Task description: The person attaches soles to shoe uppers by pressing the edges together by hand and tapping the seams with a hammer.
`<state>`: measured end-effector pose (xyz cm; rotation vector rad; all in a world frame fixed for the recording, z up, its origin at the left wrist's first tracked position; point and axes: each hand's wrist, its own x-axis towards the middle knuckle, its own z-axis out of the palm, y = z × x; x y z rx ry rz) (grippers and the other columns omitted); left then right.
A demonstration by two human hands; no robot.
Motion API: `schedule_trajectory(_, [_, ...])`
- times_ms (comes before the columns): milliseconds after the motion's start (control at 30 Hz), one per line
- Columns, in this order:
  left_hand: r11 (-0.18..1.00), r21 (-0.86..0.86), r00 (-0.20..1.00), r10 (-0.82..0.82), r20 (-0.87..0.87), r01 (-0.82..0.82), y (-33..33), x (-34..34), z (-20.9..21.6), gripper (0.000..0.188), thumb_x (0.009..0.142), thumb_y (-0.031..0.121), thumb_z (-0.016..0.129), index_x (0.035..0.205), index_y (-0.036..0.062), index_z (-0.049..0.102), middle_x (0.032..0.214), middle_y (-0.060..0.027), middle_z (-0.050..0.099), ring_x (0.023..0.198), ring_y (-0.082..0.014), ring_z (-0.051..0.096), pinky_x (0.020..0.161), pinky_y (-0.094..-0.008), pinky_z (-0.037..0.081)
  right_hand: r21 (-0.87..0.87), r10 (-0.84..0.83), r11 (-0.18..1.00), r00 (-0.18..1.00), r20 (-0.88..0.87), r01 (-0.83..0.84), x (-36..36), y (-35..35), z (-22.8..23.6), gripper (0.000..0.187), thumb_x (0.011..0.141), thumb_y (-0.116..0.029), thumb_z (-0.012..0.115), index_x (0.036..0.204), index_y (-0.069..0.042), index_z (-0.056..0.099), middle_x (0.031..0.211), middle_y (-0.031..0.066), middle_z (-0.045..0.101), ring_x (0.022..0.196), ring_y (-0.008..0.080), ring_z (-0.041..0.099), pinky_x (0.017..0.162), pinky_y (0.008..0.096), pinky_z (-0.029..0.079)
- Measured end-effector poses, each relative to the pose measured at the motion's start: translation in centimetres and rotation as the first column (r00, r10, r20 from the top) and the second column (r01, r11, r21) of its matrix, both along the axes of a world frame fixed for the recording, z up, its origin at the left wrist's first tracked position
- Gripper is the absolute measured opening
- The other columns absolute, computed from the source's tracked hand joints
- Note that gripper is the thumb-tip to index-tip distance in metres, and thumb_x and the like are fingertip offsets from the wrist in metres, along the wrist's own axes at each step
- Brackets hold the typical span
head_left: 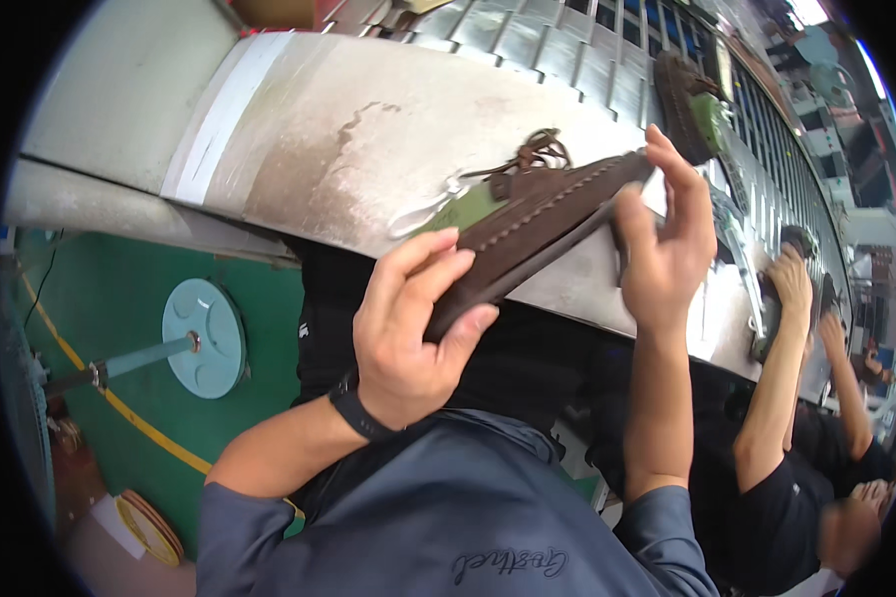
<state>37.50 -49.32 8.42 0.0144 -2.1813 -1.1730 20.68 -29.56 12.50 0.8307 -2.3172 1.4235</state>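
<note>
Closest in is the person's grey-blue shirt (418,507), and in front of it the left hand (403,343), with a black wristband (360,406) at its wrist. This hand is curled, fingers over the upper and thumb under the sole side, and has firm hold of the near end of a brown shoe (558,204). The shoe is held tilted in the air, over the near edge of the pale surface (458,109), its far end rising to the right. Brown laces (543,149) and a green part (468,211) show on its left side.

The right hand (667,254) is at that far end, partly open, fingers raised and thumb apart; it is blurred, so I cannot tell whether it grips or only touches.

If the right hand bears no weight, a push there could twist the shoe in the left hand's grip; slipping at the edge, it might drop off the surface. The loose laces could also catch under the fingers.

Beyond the surface runs a slatted conveyor (528,35), with another dark shoe (679,99) at its near side. Farther right, a co-worker's hand (791,279) is busy with something too hidden to make out.
</note>
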Motion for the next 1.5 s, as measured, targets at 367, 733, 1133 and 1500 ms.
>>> schedule_trajectory(367, [0.879, 0.048, 0.866, -0.477, 0.150, 0.475, -1.8, -9.9, 1.8, 0.058, 0.096, 0.015, 0.069, 0.149, -0.0039, 0.056, 0.148, -0.0272, 0.060, 0.139, -0.0414, 0.058, 0.120, -0.0454, 0.043, 0.104, -0.168, 0.983, 0.975, 0.142, 0.154, 3.6, -0.7, -1.2, 0.092, 0.089, -0.031, 0.088, 0.153, 0.017, 0.042, 0.144, 0.0344, 0.061, 0.133, 0.0423, 0.064, 0.114, 0.0466, 0.049])
schedule_trajectory(733, [0.838, -0.090, 0.837, -0.519, 0.172, 0.538, -0.5, -10.2, 1.7, 0.062, 0.103, 0.016, 0.064, 0.158, -0.0057, 0.048, 0.158, -0.0288, 0.053, 0.144, -0.0468, 0.051, 0.121, -0.0493, 0.041, 0.074, -0.052, 0.997, 0.969, 0.243, 0.035, 1.8, 0.0, 1.4, 0.081, 0.086, -0.017, 0.077, 0.152, 0.018, 0.044, 0.126, 0.0349, 0.069, 0.100, 0.0357, 0.075, 0.098, 0.0411, 0.057])
schedule_trajectory(1133, [0.858, -0.216, 0.873, -0.405, 0.271, 0.465, 0.7, -10.3, 3.1, 0.079, 0.093, 0.021, 0.073, 0.159, -0.0084, 0.042, 0.152, -0.0294, 0.054, 0.137, -0.0462, 0.054, 0.117, -0.0502, 0.045, -0.158, 0.030, 0.987, 0.920, 0.390, 0.035, 1.1, 1.2, -0.9, 0.074, 0.090, -0.021, 0.076, 0.149, 0.013, 0.048, 0.134, 0.0287, 0.069, 0.088, 0.0299, 0.074, 0.100, 0.0434, 0.059])
schedule_trajectory(1500, [0.837, -0.259, 0.857, -0.390, 0.336, 0.483, 1.3, -10.9, 3.7, 0.086, 0.088, 0.025, 0.077, 0.160, -0.0060, 0.041, 0.150, -0.0279, 0.056, 0.135, -0.0446, 0.055, 0.114, -0.0498, 0.048, -0.097, -0.033, 0.990, 0.848, 0.529, 0.099, 0.2, 2.1, 0.1, 0.046, 0.098, -0.027, 0.077, 0.122, 0.008, 0.059, 0.101, 0.0202, 0.071, 0.082, 0.0201, 0.072, 0.075, 0.0361, 0.059])
